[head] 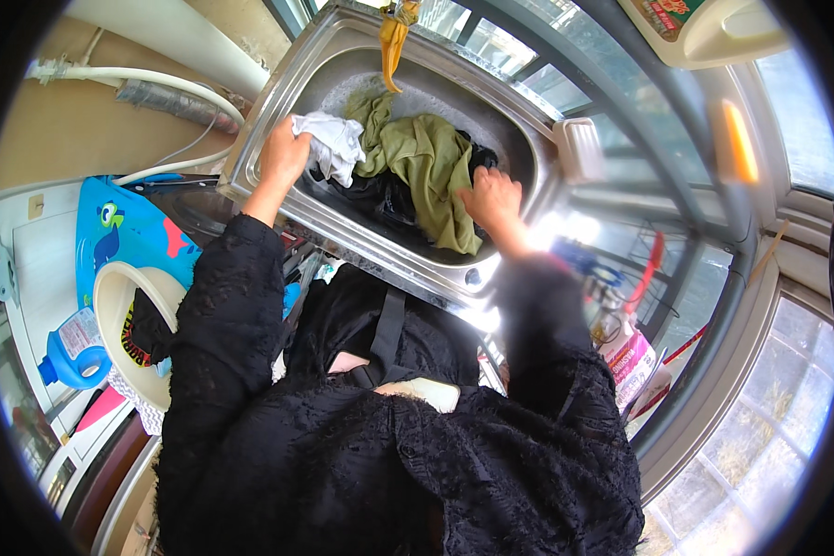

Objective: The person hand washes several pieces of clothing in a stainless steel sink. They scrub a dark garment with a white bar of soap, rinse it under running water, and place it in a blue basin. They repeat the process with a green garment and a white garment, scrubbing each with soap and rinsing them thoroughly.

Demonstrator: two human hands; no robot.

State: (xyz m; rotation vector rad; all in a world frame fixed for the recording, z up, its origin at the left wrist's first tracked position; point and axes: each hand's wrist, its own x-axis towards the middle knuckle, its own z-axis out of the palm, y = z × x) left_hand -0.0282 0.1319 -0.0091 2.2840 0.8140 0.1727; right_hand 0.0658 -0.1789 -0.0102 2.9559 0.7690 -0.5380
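Note:
My left hand [285, 156] grips a bunched white cloth [333, 142] at the left side of a stainless steel sink [417, 274]. An olive green garment [417, 149] lies across the middle of the basin, its lower end hanging towards the near right wall. Dark cloth [382, 198] lies under and beside it. My right hand [493, 198] is at the green garment's right edge, fingers bent downward; whether they grip the green or the dark cloth is hidden. A yellow cloth-like piece [393, 52] hangs from the tap above the far rim.
At left stand a cream bucket [104, 299] with dark clothing, a blue detergent bottle [83, 354] and a blue patterned cover [128, 222]. A white soap holder [579, 149] sits by the sink's right corner. A large jug [709, 35] is at upper right, near the windows.

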